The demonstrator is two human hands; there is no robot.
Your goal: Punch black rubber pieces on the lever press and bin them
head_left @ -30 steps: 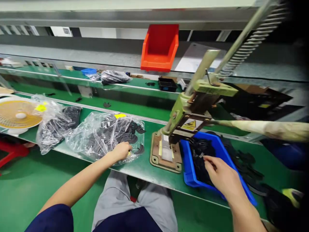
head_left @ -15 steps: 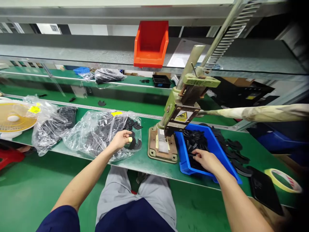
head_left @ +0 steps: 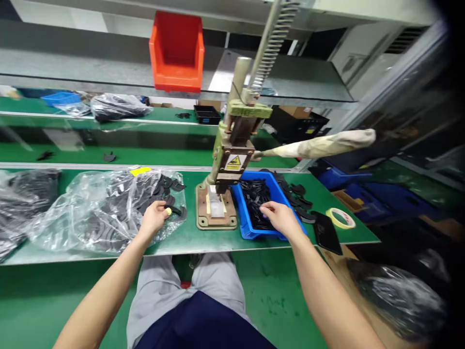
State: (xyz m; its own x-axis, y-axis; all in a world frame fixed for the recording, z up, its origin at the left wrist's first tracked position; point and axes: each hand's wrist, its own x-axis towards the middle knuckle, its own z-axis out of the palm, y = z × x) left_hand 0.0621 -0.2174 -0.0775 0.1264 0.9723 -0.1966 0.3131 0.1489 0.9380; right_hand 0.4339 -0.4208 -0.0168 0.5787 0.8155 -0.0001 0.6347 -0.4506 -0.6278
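Note:
My left hand [head_left: 154, 216] rests at the mouth of a clear plastic bag [head_left: 98, 206] full of black curved parts, its fingers curled and a yellow cot on one fingertip, pinching a black curved part [head_left: 177, 211]. My right hand [head_left: 279, 216] reaches into the blue bin [head_left: 241, 223] of small black pieces, fingers bent down among them; what they hold is hidden. Between the two hands stands a green hand press [head_left: 232, 150] on a brown base plate [head_left: 203, 222].
The press lever [head_left: 319, 144] juts to the right above the bin. Loose black parts [head_left: 300, 194], a black tray [head_left: 327, 232] and a tape roll [head_left: 340, 218] lie right of the bin. A second bag [head_left: 22, 198] is far left. A red bin [head_left: 177, 53] hangs overhead.
The camera has swung right and pulled back. My left hand stays at the bag's mouth; my right hand has slid from the bin's right side toward its front middle.

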